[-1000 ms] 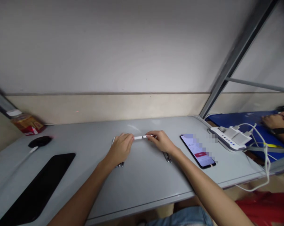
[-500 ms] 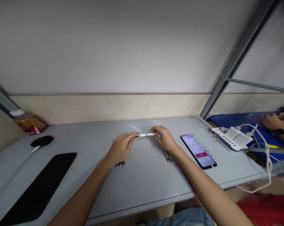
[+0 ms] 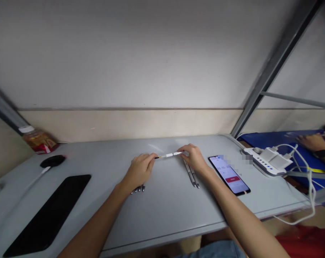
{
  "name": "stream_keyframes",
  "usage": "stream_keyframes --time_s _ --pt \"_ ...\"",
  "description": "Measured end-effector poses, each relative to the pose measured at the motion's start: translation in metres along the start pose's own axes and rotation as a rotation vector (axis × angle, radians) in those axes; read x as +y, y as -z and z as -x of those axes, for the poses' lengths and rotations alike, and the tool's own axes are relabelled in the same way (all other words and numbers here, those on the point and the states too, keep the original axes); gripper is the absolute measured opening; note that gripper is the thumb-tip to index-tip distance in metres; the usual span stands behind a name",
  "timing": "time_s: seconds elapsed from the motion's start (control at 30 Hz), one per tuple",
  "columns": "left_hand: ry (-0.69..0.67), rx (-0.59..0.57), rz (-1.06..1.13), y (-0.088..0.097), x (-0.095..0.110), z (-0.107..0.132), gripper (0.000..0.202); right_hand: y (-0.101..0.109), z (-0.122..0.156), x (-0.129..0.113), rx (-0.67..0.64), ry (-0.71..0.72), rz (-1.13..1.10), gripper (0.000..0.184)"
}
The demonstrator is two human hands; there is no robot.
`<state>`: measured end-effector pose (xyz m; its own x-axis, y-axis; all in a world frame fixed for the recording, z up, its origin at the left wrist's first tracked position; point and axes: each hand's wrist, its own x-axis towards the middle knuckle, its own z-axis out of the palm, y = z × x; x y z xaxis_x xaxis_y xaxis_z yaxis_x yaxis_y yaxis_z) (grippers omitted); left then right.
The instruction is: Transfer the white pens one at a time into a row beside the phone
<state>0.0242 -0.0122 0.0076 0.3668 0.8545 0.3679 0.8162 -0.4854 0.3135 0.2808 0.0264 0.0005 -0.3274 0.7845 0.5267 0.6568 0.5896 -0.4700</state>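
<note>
My left hand [image 3: 139,170] pinches the dark end of a thin pen refill [image 3: 162,156]. A clear stretch of the refill with a yellowish part shows between my fingers and a white pen barrel [image 3: 171,154]. Fingers of my right hand [image 3: 192,156] grip the barrel's other end, and the refill lines up with the barrel just above the table. Beneath my left hand lie several pens, their silvery tips [image 3: 139,188] poking out. Two white-and-silver pens [image 3: 191,175] rest side by side below my right hand, partly covered by it.
A lit phone [image 3: 229,175] lies right of my right arm, near a power strip [image 3: 263,163] with white cables. At left are a black slab [image 3: 48,215], a round black charger [image 3: 52,161] and a bottle [image 3: 40,140]. Another person's hand [image 3: 311,142] is at far right.
More of the refill shows between my left hand and the barrel. My right hand and the barrel have shifted slightly right, uncovering more of the two pens. The whole view has shifted a little.
</note>
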Motion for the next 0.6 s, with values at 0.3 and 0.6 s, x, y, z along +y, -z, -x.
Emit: stream_keyframes --time_s 0.3,0.6 --pt "0.032 -0.056 -0.028 -0.003 0.007 0.003 0.025 -0.008 0.001 -0.02 -0.069 0.092 -0.19 0.016" --pt "-0.039 -0.071 -0.032 0.003 0.01 0.005 0.028 -0.008 0.001 -0.025 -0.145 -0.148 -0.535 0.022"
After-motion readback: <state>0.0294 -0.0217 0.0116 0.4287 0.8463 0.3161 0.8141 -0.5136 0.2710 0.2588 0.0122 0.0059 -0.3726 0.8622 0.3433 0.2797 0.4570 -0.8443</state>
